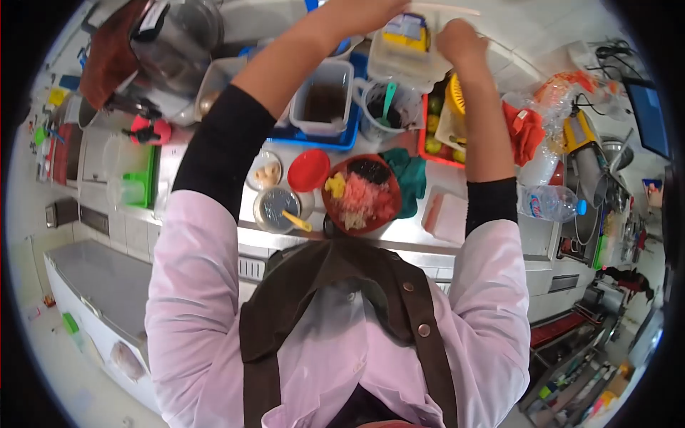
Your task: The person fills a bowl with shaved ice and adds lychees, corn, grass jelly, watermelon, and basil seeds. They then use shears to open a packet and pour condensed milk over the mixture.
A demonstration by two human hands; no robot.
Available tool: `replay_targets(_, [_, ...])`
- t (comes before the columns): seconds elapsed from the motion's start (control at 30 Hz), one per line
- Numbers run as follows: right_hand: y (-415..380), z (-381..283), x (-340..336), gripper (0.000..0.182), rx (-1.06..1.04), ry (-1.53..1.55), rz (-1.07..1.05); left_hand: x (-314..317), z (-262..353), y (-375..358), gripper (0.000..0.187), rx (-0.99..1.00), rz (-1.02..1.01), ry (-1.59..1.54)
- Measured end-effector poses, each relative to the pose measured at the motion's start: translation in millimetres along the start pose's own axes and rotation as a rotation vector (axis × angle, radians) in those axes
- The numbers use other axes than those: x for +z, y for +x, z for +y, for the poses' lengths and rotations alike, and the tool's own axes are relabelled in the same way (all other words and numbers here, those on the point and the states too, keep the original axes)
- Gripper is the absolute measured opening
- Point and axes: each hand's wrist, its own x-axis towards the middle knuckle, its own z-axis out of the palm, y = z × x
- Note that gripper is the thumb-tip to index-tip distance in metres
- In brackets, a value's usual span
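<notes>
Both my arms reach to the back of the counter. My right hand (pixel 462 41) is closed at the right rim of a clear plastic container (pixel 399 65), which holds a yellow and blue packet (pixel 407 31). At the top edge of the view, my left hand (pixel 371 10) is near the container's left rim, its fingers mostly cut off or hidden. Below stands a white jug (pixel 369 125) with a green spoon (pixel 389 100). Nearer me, a red bowl (pixel 364 227) holds chopped pink, yellow and dark food.
A blue tray (pixel 349 134) bears a tub of brown liquid (pixel 322 103). Around the bowl are a red lid (pixel 308 170), a jar with a yellow spoon (pixel 277 209) and a green cloth (pixel 408 184). To the right are a red crate (pixel 444 158) and a plastic bottle (pixel 549 203).
</notes>
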Motion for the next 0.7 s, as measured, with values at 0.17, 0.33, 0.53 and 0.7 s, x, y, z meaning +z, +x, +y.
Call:
replay_targets(0.17, [-60,23,-40,0.02,-0.133,-0.012,0.544,3,-7,-13,0.019,0.013,0.017,-0.129])
replay_targets(0.33, [-155,66,-90,0.01,-0.08,0.384,0.788,29,-14,-28,0.018,0.089,-0.079,-0.053])
replay_targets(0.53, [-245,111,-88,0.013,0.183,0.49,0.681,28,1,-36,0.02,0.061,-0.129,-0.021])
replay_targets(0.7, [-294,123,-57,0.016,0.331,0.639,0.578,33,20,-9,0.06,-0.015,-0.112,0.143])
